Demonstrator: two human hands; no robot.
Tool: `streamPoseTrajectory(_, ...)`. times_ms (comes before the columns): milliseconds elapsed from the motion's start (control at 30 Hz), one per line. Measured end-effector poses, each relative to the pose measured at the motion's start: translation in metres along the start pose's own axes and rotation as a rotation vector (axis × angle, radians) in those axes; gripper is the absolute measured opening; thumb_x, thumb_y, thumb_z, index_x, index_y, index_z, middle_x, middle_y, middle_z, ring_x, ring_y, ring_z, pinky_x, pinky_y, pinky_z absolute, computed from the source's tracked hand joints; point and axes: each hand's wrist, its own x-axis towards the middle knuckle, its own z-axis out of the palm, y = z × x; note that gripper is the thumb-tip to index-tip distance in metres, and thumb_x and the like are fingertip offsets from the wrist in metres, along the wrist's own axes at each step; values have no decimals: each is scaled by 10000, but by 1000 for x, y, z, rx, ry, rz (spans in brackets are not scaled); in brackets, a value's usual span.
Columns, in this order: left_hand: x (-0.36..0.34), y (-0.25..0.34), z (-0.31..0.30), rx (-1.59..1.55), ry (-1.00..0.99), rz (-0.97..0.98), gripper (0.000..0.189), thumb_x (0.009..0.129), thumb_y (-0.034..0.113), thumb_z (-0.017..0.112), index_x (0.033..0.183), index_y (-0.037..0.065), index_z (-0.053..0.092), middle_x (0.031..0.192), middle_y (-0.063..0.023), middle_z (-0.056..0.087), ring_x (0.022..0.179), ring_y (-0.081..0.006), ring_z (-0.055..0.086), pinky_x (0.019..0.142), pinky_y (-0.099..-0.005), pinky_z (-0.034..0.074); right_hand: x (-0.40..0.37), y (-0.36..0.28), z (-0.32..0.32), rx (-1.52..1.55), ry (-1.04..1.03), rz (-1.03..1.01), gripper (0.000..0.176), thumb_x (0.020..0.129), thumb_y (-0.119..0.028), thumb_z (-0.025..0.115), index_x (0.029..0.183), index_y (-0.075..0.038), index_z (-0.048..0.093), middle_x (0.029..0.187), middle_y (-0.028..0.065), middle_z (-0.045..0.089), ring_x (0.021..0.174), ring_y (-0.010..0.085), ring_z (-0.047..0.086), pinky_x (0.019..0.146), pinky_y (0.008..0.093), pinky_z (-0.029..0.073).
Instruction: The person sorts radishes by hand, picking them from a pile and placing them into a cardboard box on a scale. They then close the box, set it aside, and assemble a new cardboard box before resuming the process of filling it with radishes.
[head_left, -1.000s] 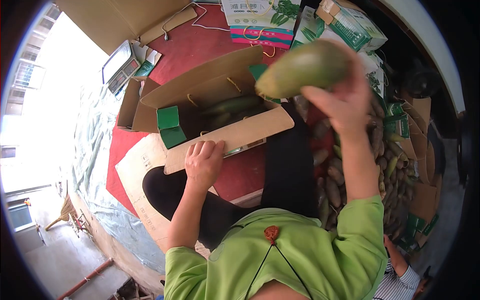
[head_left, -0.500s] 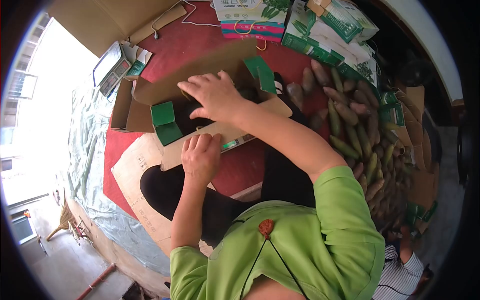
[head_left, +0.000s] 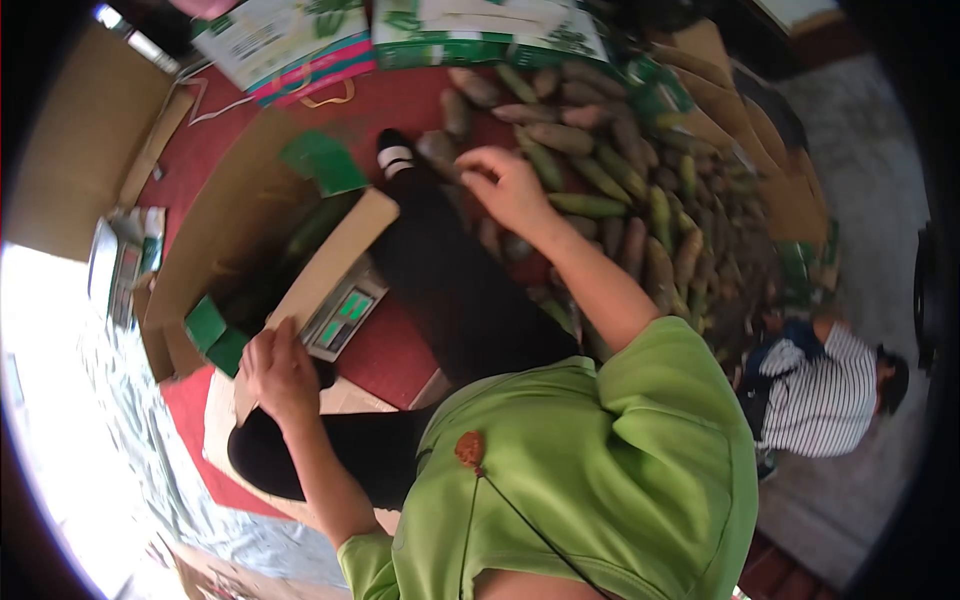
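An opened cardboard box [head_left: 195, 235] with green corner pieces [head_left: 207, 325] tilts in front of me. My left hand [head_left: 283, 375] grips the near flap [head_left: 330, 255], fingers over its edge. Below that flap, a digital scale [head_left: 345, 318] shows lit green digits. Inside the box lie long dark green vegetables [head_left: 310, 230], partly in shadow. My right hand [head_left: 507, 190] is away from the box, over the near edge of a pile of long green and brownish vegetables [head_left: 560, 138]. Its fingers are bent with the thumb apart, and nothing shows in it.
A second scale [head_left: 115, 265] stands at the left. Printed cartons [head_left: 290, 40] line the back of the red floor covering [head_left: 390, 345]. At the right are torn cardboard [head_left: 770, 150] and a person in a striped shirt [head_left: 820, 400]. My legs flank the scale.
The view has turned right. My right hand has left the inside of the box and moved across to the vegetable pile. My left hand stays on the flap.
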Motion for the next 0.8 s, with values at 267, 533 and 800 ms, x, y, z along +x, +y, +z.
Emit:
streamPoseTrajectory(267,-1,2,7,5,5,14,261,719,8,625,973,57,663,843,-84,557,800,-272,549,723,-387,438,-139,109,-18,-297,-173,463,145,783,-159,589,897,-102,656,875,116,660,827,304,635,729,411,493)
streamPoseTrajectory(533,-6,-1,12,8,17,37,254,744,-7,640,989,55,662,872,-79,560,801,-263,548,708,-380,427,-208,141,-40,-346,-354,600,179,733,-168,629,895,-110,678,871,122,674,852,292,643,771,395,503)
streamPoseTrajectory(800,-7,0,14,-21,35,38,260,738,-18,647,990,43,668,865,-82,560,799,-260,546,689,-375,444,-208,148,-129,-403,-162,771,213,740,-137,647,938,-62,666,860,134,669,830,254,647,751,355,507)
